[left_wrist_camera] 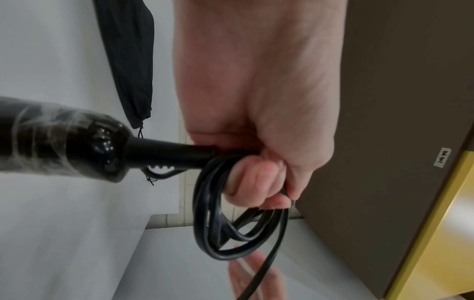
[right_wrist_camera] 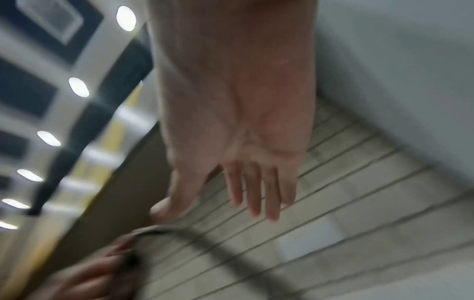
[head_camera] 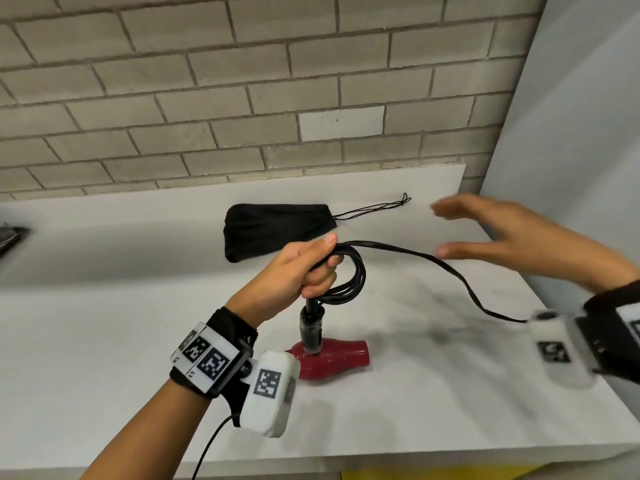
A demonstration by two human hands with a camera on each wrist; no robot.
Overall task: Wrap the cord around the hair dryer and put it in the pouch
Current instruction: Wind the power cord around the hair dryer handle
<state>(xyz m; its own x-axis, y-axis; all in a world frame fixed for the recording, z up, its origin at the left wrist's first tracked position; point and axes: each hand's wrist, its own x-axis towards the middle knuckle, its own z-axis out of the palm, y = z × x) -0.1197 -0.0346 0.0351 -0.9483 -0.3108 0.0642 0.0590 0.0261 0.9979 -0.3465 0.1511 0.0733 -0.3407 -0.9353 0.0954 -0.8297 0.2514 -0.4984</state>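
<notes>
A red hair dryer (head_camera: pixel 329 358) lies on the white counter (head_camera: pixel 104 323), its black handle (head_camera: pixel 311 327) pointing up. My left hand (head_camera: pixel 308 268) grips the top of the handle together with several loops of black cord (head_camera: pixel 356 275). In the left wrist view the fingers (left_wrist_camera: pixel 254 178) curl through the cord coil (left_wrist_camera: pixel 231 229) beside the taped handle (left_wrist_camera: pixel 64 138). The loose cord (head_camera: pixel 450 271) runs right and down past my right hand (head_camera: pixel 485 230), which hovers blurred with straight spread fingers and holds nothing. A black drawstring pouch (head_camera: pixel 277 226) lies flat behind the dryer.
A grey brick wall (head_camera: pixel 242 98) backs the counter and a white panel (head_camera: pixel 571 133) closes its right side. A dark object (head_camera: pixel 10 237) sits at the far left edge. The counter's front edge (head_camera: pixel 415 459) runs below my arms.
</notes>
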